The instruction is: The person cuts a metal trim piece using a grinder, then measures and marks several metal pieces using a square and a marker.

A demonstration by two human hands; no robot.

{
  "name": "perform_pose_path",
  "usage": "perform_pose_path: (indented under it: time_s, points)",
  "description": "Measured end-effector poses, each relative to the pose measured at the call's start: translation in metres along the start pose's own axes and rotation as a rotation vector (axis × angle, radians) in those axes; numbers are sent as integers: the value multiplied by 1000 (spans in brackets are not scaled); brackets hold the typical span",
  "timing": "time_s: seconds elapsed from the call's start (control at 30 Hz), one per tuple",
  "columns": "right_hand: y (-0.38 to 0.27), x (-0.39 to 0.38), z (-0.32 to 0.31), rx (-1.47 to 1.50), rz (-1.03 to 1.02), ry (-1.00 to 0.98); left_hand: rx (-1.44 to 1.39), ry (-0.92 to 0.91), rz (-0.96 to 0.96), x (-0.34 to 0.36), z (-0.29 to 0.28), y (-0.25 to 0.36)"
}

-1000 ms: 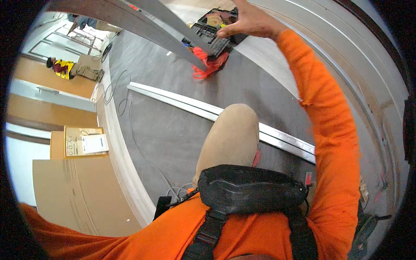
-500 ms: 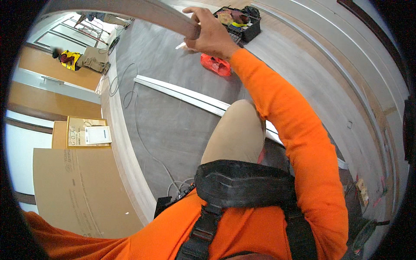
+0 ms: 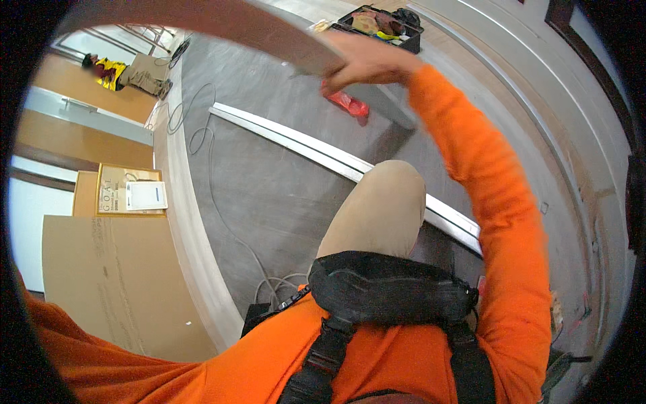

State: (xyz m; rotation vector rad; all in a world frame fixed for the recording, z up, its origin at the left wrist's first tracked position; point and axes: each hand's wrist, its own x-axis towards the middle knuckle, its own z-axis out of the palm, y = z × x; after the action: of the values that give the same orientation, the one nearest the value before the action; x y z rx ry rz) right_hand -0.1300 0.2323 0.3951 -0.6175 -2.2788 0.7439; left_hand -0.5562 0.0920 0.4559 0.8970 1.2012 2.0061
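Observation:
My right hand (image 3: 370, 57) is closed around the near end of a long, flat brownish board (image 3: 222, 20). The board crosses the top of the view, curving with the lens, and its far left part runs out of the picture. My fingers are slightly smeared by motion. Only the orange sleeve (image 3: 101, 363) of my left arm shows at the lower left; that hand is out of view. Beyond my bent knee (image 3: 377, 209), a long white trim strip (image 3: 289, 141) lies across the grey floor. A red plastic bag (image 3: 350, 104) lies just below my right hand.
A black crate (image 3: 410, 44) of assorted items stands at the top. A grey cable (image 3: 219, 202) loops over the floor at left. Along the left wall are a large cardboard sheet (image 3: 114, 283) and a framed picture (image 3: 108, 192). A person in a yellow vest (image 3: 111, 74) is farther off.
My right hand has moved right and slightly down with the board's end in it. My view has shifted a little, and the red bag is partly covered by my hand.

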Motion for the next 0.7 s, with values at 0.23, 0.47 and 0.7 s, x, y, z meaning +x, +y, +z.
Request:
perform_pose_path:
  time_s: [0.23, 0.47, 0.7]
  points:
    - [2, -154, -101, -255, 431, 406, -197, -216, 32, 153, 130, 5]
    - [27, -392, -29, -851, 942, 340, -442, -211, -456, 157, 226, -279]
    - [38, -446, 114, -722, 1048, 123, -399, 85, -746, 65, 80, -518]
